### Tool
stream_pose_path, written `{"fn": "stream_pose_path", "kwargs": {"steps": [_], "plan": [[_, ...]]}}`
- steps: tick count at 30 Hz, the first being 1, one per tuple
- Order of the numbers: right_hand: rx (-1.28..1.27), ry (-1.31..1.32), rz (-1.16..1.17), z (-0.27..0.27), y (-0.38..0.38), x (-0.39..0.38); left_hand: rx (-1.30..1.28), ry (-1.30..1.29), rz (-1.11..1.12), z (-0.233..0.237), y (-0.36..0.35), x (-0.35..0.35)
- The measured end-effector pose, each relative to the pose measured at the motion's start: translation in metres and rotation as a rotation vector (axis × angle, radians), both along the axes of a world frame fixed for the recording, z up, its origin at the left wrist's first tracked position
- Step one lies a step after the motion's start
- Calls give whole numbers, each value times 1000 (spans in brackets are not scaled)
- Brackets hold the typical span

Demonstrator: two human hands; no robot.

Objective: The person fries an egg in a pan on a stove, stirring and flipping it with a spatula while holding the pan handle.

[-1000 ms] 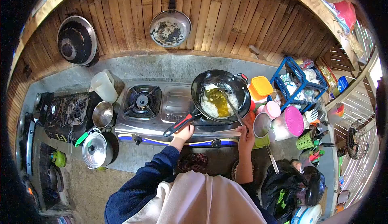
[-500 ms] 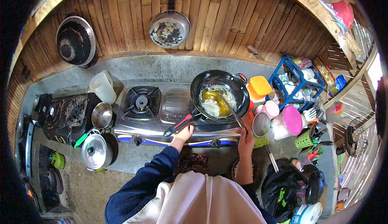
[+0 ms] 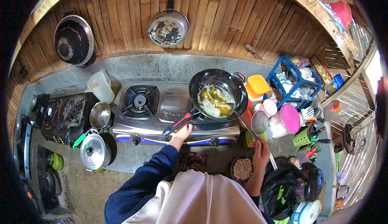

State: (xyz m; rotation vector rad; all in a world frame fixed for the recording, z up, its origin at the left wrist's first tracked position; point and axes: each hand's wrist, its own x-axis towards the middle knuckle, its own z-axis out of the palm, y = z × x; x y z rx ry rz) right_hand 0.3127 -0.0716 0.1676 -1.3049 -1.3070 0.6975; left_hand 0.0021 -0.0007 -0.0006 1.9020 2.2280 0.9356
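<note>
A black wok (image 3: 198, 82) sits on the right burner of the stove, with yellow oil (image 3: 220, 94) and pale foam or food bits in it. My left hand (image 3: 182, 132) is closed at the wok's black-and-red handle (image 3: 178, 123). In my right hand (image 3: 262, 150) is the long metal handle of a spatula (image 3: 245, 125), its head dipped in the oil and hard to make out. Close by that hand, a strainer (image 3: 261, 122) lies among containers, its handle pointing down. A bowl of pale shredded food (image 3: 242, 168) stands left of my right forearm.
The left burner (image 3: 140, 100) holds no pan. Left of the stove are a lidded pot (image 3: 93, 151), a steel pot (image 3: 100, 115) and a grill rack (image 3: 69, 113). On the right stand an orange container (image 3: 257, 85), a pink-lidded tub (image 3: 290, 118) and a blue rack (image 3: 297, 78).
My right hand has moved down and to the right, drawing the spatula toward the wok's near right side. The bowl of shredded food shows more now. My left hand stays at the handle.
</note>
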Motion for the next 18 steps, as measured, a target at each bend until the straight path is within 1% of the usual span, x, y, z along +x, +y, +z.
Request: {"fn": "stream_pose_path", "kwargs": {"steps": [2,6,9,11,12,16,18], "plan": [[-2,-82,-15,-4,-2,9,-9,6,-11,-6,1,-2],[9,-54,13,-8,0,12,-32,-9,-28,8,-2,0],[-6,-71,26,-10,6,-1,-31,12,-9,2,0,-1],[-14,53,60,-16,14,-11,-52,3,-7,2,0,-1],[-16,52,61,-18,19,-14,-69,-8,-7,3,0,0],[-32,-54,122,-31,43,-28,-49,-22,-7,2,0,-1],[-11,72,179,-36,54,-38,-51,16,-5,-2,1,-2]]}}
